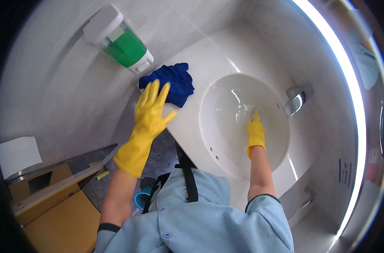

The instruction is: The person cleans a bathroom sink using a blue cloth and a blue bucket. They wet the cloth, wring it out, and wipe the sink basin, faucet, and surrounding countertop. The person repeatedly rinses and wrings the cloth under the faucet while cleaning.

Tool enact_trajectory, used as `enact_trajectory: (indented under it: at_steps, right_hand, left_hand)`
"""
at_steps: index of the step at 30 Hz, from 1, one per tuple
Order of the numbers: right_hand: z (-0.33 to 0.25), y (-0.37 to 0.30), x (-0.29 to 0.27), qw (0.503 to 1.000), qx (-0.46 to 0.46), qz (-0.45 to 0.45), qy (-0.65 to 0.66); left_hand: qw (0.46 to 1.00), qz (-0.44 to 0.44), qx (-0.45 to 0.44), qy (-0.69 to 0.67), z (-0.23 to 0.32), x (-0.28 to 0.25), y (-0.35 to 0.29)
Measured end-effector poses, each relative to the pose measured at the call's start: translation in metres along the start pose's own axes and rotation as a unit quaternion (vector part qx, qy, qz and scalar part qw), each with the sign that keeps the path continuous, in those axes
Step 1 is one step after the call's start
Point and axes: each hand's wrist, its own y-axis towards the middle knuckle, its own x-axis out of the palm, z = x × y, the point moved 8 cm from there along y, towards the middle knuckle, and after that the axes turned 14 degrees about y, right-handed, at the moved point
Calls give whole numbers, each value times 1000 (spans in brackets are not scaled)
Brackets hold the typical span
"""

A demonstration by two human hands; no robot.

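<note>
My left hand, in a yellow rubber glove, is open with its fingers spread. Its fingertips overlap the near side of a crumpled dark blue cloth on the counter's left corner; whether they touch it I cannot tell. Water stands in the white round washbasin. My right hand, gloved in yellow too, dips into that water. One finger stretches to the metal drain, and ripples spread around it. The other fingers are partly hidden, and no held object shows. A chrome faucet stands at the basin's right.
A soap dispenser with green liquid hangs on the wall above the cloth. The pale counter surrounds the basin. Lower left are a tan cabinet, a white paper sheet and a blue bucket. A lit mirror edge curves along the right.
</note>
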Motion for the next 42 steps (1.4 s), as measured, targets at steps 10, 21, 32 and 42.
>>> enact_trajectory:
  at_steps: [10, 21, 32, 42]
  right_hand:
    - [-52, -127, -30, 977, -52, 9, 208]
    - [-112, -146, -13, 651, 69, -82, 751]
    - [5, -105, -69, 969, 60, 173, 165]
    - [-17, -20, -14, 978, -148, 141, -45]
  left_hand:
    - [1000, -9, 13, 5, 7, 36, 57]
    - [729, -214, -12, -651, 158, 53, 50]
    - [943, -166, -89, -275, 181, 236, 43]
    - [906, -326, 260, -71, 320, 217, -12]
